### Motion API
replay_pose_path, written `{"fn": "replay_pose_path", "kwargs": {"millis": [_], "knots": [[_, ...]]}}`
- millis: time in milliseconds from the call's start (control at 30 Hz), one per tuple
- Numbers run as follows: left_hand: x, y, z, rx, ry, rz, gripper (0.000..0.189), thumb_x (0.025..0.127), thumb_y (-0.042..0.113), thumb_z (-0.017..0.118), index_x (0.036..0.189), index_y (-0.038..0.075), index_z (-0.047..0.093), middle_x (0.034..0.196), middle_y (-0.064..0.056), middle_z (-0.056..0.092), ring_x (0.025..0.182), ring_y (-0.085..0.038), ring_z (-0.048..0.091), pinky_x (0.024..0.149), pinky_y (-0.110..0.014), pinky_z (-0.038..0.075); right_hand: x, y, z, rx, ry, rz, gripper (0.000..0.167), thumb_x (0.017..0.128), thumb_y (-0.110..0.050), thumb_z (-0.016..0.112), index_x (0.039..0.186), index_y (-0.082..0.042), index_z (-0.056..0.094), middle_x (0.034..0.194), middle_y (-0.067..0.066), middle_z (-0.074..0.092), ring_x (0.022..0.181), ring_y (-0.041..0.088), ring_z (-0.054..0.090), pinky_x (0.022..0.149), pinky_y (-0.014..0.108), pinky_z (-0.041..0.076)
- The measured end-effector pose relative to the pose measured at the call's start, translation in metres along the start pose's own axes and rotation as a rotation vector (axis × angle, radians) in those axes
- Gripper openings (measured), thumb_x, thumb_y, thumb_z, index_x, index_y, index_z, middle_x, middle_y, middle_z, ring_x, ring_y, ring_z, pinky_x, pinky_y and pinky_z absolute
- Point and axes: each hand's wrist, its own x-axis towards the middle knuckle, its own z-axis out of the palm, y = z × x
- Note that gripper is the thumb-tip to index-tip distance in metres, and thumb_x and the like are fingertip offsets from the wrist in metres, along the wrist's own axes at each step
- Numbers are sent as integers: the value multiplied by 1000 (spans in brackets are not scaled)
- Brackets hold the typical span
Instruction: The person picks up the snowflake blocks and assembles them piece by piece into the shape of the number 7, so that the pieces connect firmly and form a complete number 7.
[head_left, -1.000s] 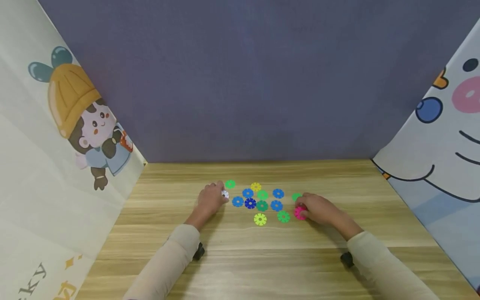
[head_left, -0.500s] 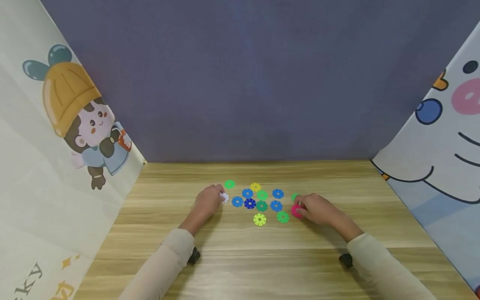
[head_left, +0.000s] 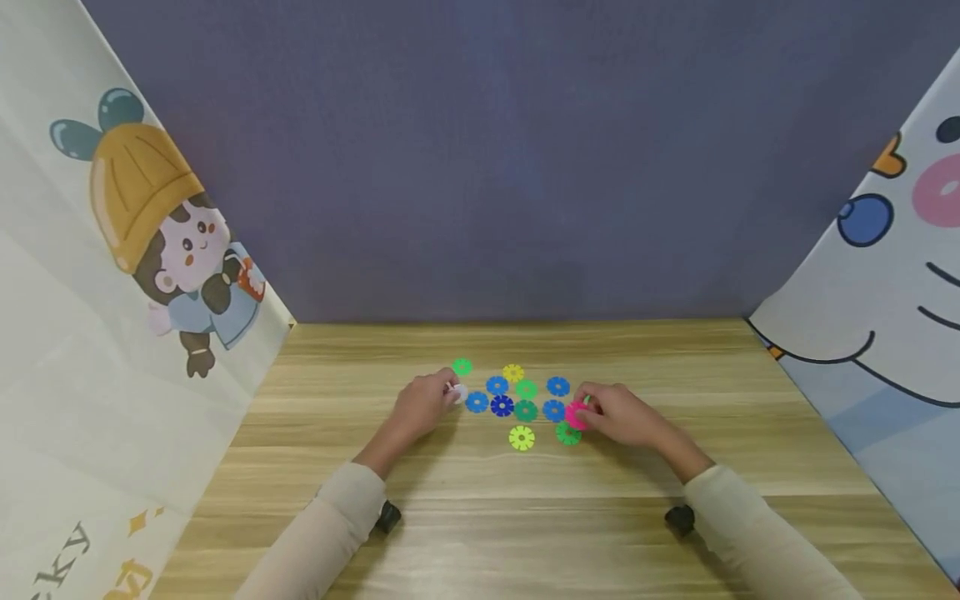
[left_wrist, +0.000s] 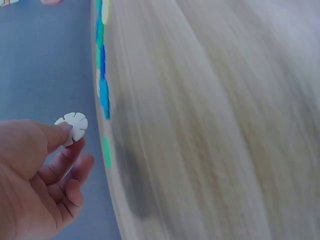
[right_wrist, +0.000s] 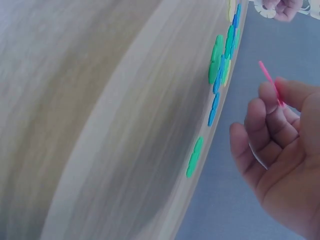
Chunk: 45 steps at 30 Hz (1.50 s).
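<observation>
My left hand [head_left: 420, 405] pinches a white notched snowflake disc [left_wrist: 78, 125] between thumb and index finger. In the left wrist view that disc is raised off the table, its face showing. A pink snowflake disc [head_left: 576, 415] is pinched by my right hand [head_left: 628, 414]; the right wrist view has it edge-on, above the tabletop. From the head view the pink disc overlaps a green disc [head_left: 567, 434] and sits beside a blue disc [head_left: 554, 410]. Part of another green disc is hidden behind the right fingers.
Several more discs lie flat between the hands on the wood-grain table [head_left: 480, 533]: a dark blue disc [head_left: 502, 406], a yellow disc [head_left: 513, 372], a lime disc [head_left: 521, 437] and a green disc [head_left: 462, 367] among them. A dark cloth wall [head_left: 495, 167] stands behind.
My right hand has brought the pink disc leftward and up from the table. The left hand has shifted slightly right with the white disc, now lifted and tilted.
</observation>
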Motion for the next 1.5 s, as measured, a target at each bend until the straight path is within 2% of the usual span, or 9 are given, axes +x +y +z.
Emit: {"fn": "replay_pose_path", "kwargs": {"millis": [133, 333, 567, 700, 933, 1033, 1167, 1300, 1500], "knots": [[-2, 12, -2, -38, -6, 49, 11, 99, 25, 67, 107, 17, 68, 96, -2, 75, 83, -18, 68, 71, -37, 56, 3, -1, 3, 52, -2, -2, 10, 103, -20, 60, 108, -13, 65, 60, -12, 50, 50, 0, 37, 49, 20, 37], [-6, 31, -3, -74, 3, 112, 14, 100, 24, 65, 111, 16, 69, 100, -3, 75, 91, -19, 70, 79, -39, 58, 7, -11, 7, 212, 2, 37, 14, 104, -22, 59, 112, -11, 62, 59, -9, 47, 49, 1, 35, 49, 21, 36], [-9, 44, 0, -79, 16, 165, 14, 100, 26, 64, 110, 18, 69, 97, 1, 75, 89, -15, 69, 79, -35, 57, 13, -19, 14, 342, -6, 71, 19, 105, -23, 58, 115, -7, 61, 59, -5, 48, 48, 3, 36, 48, 21, 35], [-12, 53, 0, -99, 11, 194, 14, 100, 26, 64, 109, 17, 70, 97, 1, 73, 87, -13, 67, 78, -33, 56, 15, -24, 18, 427, -19, 108, 21, 105, -20, 57, 118, -4, 59, 63, -1, 56, 52, 7, 44, 49, 21, 37], [-16, 63, 2, -107, 29, 245, 12, 100, 25, 66, 105, 16, 71, 94, 2, 71, 82, -10, 65, 72, -26, 54, 20, -34, 24, 605, -33, 177, 25, 104, -20, 58, 122, -2, 58, 77, 21, 66, 63, 20, 56, 56, 32, 49], [-17, 66, 4, -105, 48, 273, 11, 99, 25, 68, 104, 16, 72, 90, 3, 69, 78, -8, 61, 68, -23, 52, 22, -37, 27, 636, -24, 197, 25, 104, -21, 60, 121, -3, 59, 83, 25, 69, 65, 19, 61, 59, 34, 54], [-19, 67, 6, -110, 67, 304, 10, 97, 23, 70, 103, 16, 72, 85, 4, 66, 74, -7, 57, 66, -21, 49, 24, -40, 33, 648, -12, 205, 24, 102, -18, 60, 119, -1, 59, 82, 21, 71, 65, 14, 63, 61, 31, 56], [-19, 69, 10, -96, 66, 316, 10, 98, 25, 69, 104, 17, 72, 85, 6, 65, 75, -7, 59, 67, -20, 50, 24, -43, 36, 659, 7, 209, 22, 102, -16, 59, 118, 0, 59, 80, 18, 72, 64, 12, 63, 60, 27, 56], [-20, 72, 11, -113, 54, 323, 11, 99, 26, 68, 101, 16, 70, 87, 6, 68, 76, -6, 61, 68, -19, 52, 26, -46, 39, 668, 17, 217, 23, 102, -15, 59, 118, 1, 59, 84, 24, 71, 64, 13, 62, 59, 24, 55]]}}
